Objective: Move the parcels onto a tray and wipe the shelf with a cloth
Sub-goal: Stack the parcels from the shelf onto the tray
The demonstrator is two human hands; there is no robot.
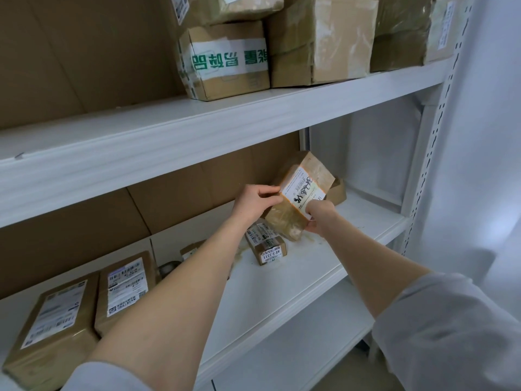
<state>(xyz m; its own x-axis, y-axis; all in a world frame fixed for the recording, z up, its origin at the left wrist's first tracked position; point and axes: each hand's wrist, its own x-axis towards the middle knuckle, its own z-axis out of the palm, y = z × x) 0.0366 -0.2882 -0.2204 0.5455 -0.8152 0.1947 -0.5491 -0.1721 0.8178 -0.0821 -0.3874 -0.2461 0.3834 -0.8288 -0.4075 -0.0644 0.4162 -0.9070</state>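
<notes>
A taped brown parcel [303, 190] with a white label is tilted up above the middle white shelf [284, 280]. My left hand [255, 203] grips its left edge and my right hand [320, 217] grips its lower right corner. Just below it, a small labelled box [266, 246] lies on the shelf. Two flat brown parcels [56, 320] [125, 289] with shipping labels lie at the shelf's left end. Another small box [338, 190] sits behind the held parcel. A brownish stain [308, 238] marks the shelf under my hands. No tray or cloth is in view.
The upper shelf [197, 136] carries several cardboard boxes [228, 63], one with green-lettered tape. A small parcel [191, 248] shows behind my left forearm. A white perforated upright [435, 131] and a pale curtain [485, 136] stand at the right. A lower shelf [282, 359] lies beneath.
</notes>
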